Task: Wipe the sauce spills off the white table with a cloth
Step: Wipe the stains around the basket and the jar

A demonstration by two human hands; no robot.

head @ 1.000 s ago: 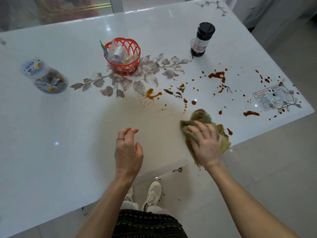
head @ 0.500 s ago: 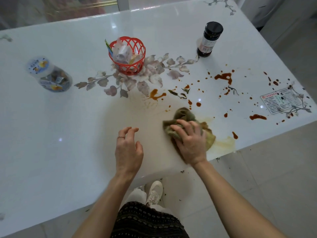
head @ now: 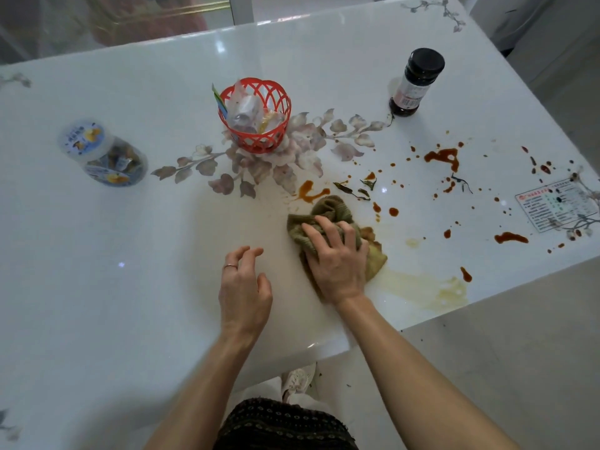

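Glossy white counter (head: 97, 287) with floral print, viewed from its near edge. The right hand (head: 337, 261) presses a crumpled olive-green cloth (head: 328, 209) onto the counter near the near edge, right of centre, fingers spread and extended over the fabric. The left hand (head: 243, 287), just beside it, grasps nothing; fingers loosely curled. A clear plastic jar (head: 104, 154) lies toward the left edge. A red plastic lattice basket (head: 256, 138) stands at centre. A dark glass bottle (head: 417, 82) stands toward the far right corner. Brown sauce spills (head: 443, 155) dot the right side.
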